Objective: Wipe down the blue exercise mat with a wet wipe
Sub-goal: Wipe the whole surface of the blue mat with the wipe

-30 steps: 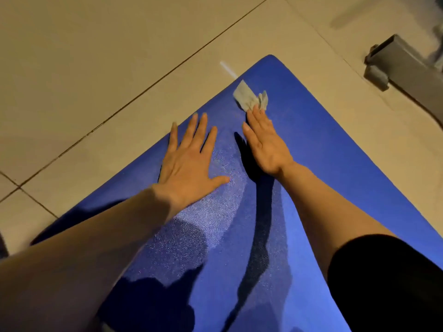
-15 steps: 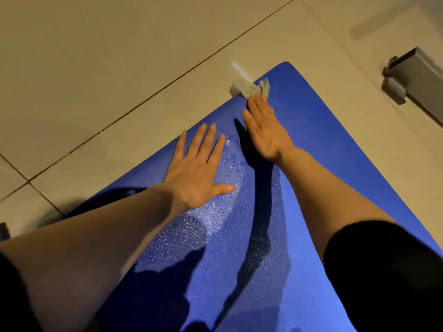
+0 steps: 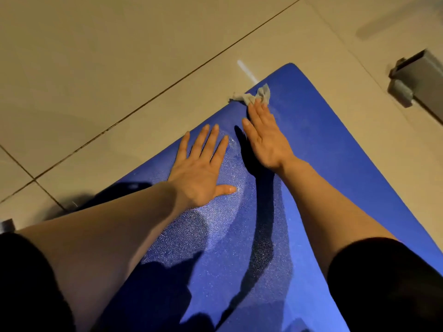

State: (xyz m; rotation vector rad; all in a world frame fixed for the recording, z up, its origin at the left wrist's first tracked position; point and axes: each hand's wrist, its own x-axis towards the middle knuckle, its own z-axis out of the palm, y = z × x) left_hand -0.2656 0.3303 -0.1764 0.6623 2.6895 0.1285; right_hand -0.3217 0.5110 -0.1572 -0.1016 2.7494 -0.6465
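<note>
Beige floor tiles with dark grout lines fill the far and left parts of my view, and a grey metal piece sits on the floor at the far right, well apart from the mat. A small pale streak lies on the tile just beyond the mat's far left edge. I see the blue exercise mat running diagonally from near right to its rounded far corner, its textured surface glinting with a damp sheen between the arms. My left hand lies flat on the mat, fingers spread and straight, its grip holding nothing. My right hand presses straight fingers onto the wet wipe, a crumpled grey wad at the mat's far left edge. Black sleeves cover both upper arms near the camera.
</note>
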